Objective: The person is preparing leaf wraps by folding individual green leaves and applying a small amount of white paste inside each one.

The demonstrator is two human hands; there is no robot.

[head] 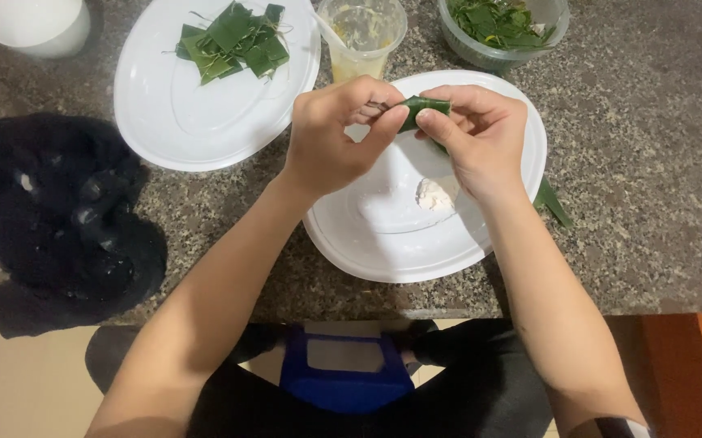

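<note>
**Both hands pinch a folded green leaf strip over the near plate**

I see my left hand (331, 134) and right hand (481, 134) meeting above the large white oval plastic plate (391, 243) nearest the table edge. Between them sits a narrow folded green leaf strip (425, 108). Left thumb and forefinger close tight on its left end; right fingers wrap the rest, narrow grip, thumb pressing on top. My read: two-hand hold keeps the fold from springing open, and working over the plate catches anything that drops.

On that plate, just under my right hand, a small white lump of soft filling (434, 195), apart from the leaf, within easy reach. A loose end of green leaf (552, 201) pokes out past the plate's right rim, beside my right wrist; can't tell whether it joins the held strip.

Second white oval plate (173, 122) up left holds a heap of finished folded green leaf parcels (233, 40), kept apart from the working plate. Clear plastic cup with yellowish liquid (361, 36) stands between the plates at the back. Clear bowl of loose green leaves (501, 28) top right, near the right hand. White round cup (36, 24) top left. Crumpled black cloth (59, 211) on the speckled grey stone counter (651, 178), well apart
</note>
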